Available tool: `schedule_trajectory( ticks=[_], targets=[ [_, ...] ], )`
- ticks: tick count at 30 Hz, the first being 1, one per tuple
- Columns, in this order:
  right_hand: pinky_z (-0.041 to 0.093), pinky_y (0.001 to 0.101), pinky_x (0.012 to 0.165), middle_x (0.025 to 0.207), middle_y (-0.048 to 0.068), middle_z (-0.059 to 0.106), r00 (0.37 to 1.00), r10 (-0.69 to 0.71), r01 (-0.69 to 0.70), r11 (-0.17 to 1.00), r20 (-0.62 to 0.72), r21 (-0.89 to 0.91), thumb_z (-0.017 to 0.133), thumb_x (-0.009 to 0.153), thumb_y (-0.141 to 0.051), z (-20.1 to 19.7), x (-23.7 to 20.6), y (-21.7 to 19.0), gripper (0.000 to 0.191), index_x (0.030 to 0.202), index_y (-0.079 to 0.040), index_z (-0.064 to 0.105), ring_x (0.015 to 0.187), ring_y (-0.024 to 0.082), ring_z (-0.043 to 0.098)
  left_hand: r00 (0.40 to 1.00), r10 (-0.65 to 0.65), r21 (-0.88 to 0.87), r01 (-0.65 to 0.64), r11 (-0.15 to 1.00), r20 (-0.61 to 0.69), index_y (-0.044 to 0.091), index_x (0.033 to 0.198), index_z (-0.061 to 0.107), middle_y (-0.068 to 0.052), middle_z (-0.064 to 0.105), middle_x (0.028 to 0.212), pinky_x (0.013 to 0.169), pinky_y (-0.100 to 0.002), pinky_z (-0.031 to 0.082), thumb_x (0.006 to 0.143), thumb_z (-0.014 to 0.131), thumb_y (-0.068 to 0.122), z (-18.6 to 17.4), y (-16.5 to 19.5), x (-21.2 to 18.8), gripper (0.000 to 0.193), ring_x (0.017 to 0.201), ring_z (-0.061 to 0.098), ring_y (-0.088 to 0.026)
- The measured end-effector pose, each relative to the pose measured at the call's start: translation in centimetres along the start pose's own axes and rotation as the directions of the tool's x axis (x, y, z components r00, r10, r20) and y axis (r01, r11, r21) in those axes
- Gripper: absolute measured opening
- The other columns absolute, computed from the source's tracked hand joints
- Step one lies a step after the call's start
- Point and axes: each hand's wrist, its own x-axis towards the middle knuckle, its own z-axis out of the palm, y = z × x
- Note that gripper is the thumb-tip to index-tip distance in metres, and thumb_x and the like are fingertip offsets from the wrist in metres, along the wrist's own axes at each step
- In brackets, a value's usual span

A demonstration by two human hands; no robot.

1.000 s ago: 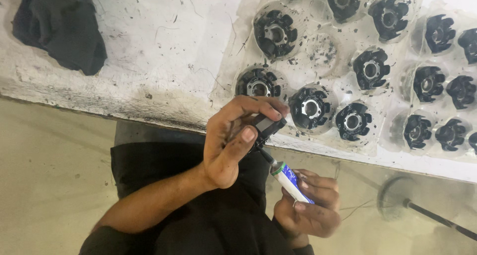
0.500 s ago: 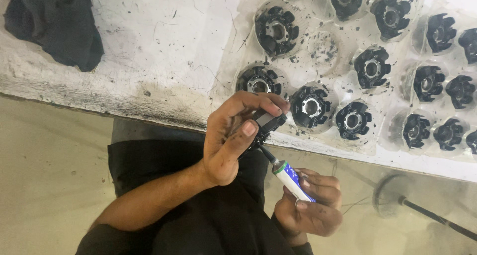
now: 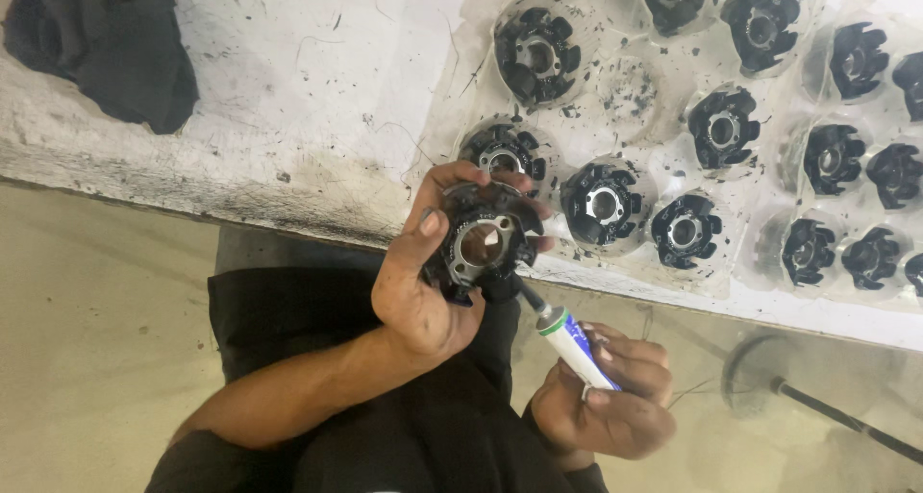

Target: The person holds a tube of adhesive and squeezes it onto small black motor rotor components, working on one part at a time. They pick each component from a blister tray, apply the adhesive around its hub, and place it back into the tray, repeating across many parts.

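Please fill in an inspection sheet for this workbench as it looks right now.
Surface: white worktop, scratched, grimy at its edge.
Job's things: black ring-shaped part; small tube, its nozzle at the part's lower rim.
Clutter: clear tray of similar black parts; dark cloth; black specks.
Hands: left hand grips the part; right hand grips the tube.
Cables: nothing seen.
Surroundings: beige floor; round-based stand.

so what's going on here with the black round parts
A person holds one black ring-shaped part in the left hand, its open metal centre facing the camera. The right hand grips a small tube whose dark nozzle touches the part's lower edge. More of the same black parts sit in a clear moulded tray on the grimy white bench. A dark cloth lies at the bench's far left.
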Motion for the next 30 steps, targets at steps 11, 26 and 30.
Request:
schedule_trajectory(
  ticks=[11, 26, 30],
  targets=[
    [0.069, 0.0401, 0.07, 0.098, 0.008, 0.054, 0.993, -0.121, 0.121, 0.993, 0.009, -0.011, 0.079, 0.09, -0.008, -0.3, -0.4, 1.0, 0.038, 0.099, -0.014, 0.043, 0.086, 0.025, 0.064, 0.973, -0.168, -0.232, 0.129, 0.964, -0.16, 0.005, 0.136, 0.051, -0.025, 0.058, 0.134, 0.109, -0.06, 0.051, 0.102, 0.055, 0.035, 0.3, -1.3, -1.1, 0.045, 0.125, 0.061, -0.043],
    [0.069, 0.0384, 0.07, 0.099, 0.006, 0.053, 0.998, 0.001, 0.001, 0.999, 0.058, -0.035, 0.08, 0.092, -0.01, -0.6, -0.4, 0.2, 0.041, 0.099, -0.016, 0.04, 0.091, 0.023, 0.064, 0.94, -0.205, -0.259, 0.133, 0.957, -0.274, 0.002, 0.13, 0.059, -0.027, 0.062, 0.13, 0.104, -0.061, 0.053, 0.101, 0.054, 0.035, 0.2, -1.1, -0.8, 0.044, 0.119, 0.063, -0.046],
    [0.07, 0.039, 0.069, 0.098, 0.008, 0.054, 1.0, 0.019, -0.02, 1.0, 0.018, 0.016, 0.081, 0.093, -0.01, -0.3, -0.2, 0.2, 0.04, 0.098, -0.014, 0.041, 0.09, 0.023, 0.065, 0.942, -0.217, -0.275, 0.145, 0.95, -0.256, 0.002, 0.13, 0.059, -0.026, 0.063, 0.13, 0.103, -0.06, 0.053, 0.102, 0.052, 0.036, 0.2, -1.1, -0.8, 0.045, 0.119, 0.063, -0.047]
  ],
)
